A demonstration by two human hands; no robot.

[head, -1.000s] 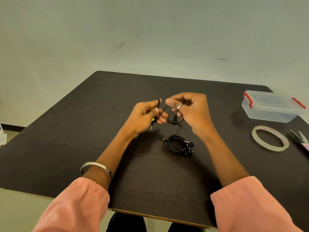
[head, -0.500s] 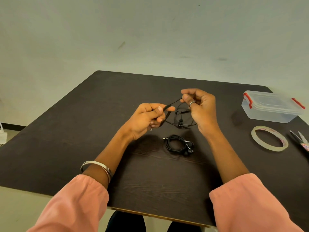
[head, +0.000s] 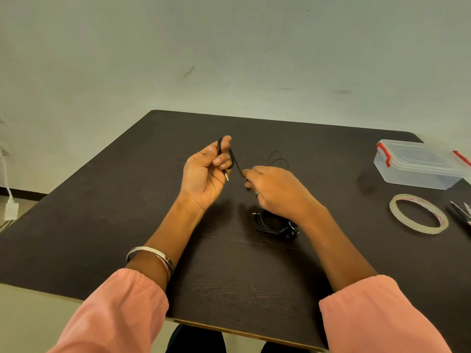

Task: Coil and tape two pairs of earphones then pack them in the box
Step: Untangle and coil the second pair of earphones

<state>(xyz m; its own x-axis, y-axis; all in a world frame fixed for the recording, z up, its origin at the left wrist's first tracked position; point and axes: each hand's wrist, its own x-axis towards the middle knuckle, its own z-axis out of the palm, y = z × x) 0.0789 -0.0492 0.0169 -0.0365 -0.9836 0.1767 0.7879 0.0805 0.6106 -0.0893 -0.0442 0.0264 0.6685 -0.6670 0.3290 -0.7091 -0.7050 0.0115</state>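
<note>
My left hand [head: 204, 171] is raised above the dark table [head: 127, 225], palm toward me, pinching the plug end of a black earphone cable [head: 235, 163]; the gold jack hangs below my fingers. The cable runs across to my right hand [head: 277, 189], which grips it knuckles up, with thin loops trailing behind it. A second pair of black earphones [head: 274, 222] lies coiled on the table just under my right wrist. The clear plastic box [head: 418, 164] with red latches stands shut at the far right. A roll of clear tape [head: 418, 214] lies flat in front of it.
Scissors [head: 461, 212] lie at the right edge, partly out of frame, beside the tape. A white charger and cord [head: 10, 207] hang by the wall on the left. The table's near edge runs just in front of my pink sleeves.
My left hand has lifted and turned palm-up with the plug end. My right hand has dropped lower and nearer the left, and the dangling cable loops now trail behind it.
</note>
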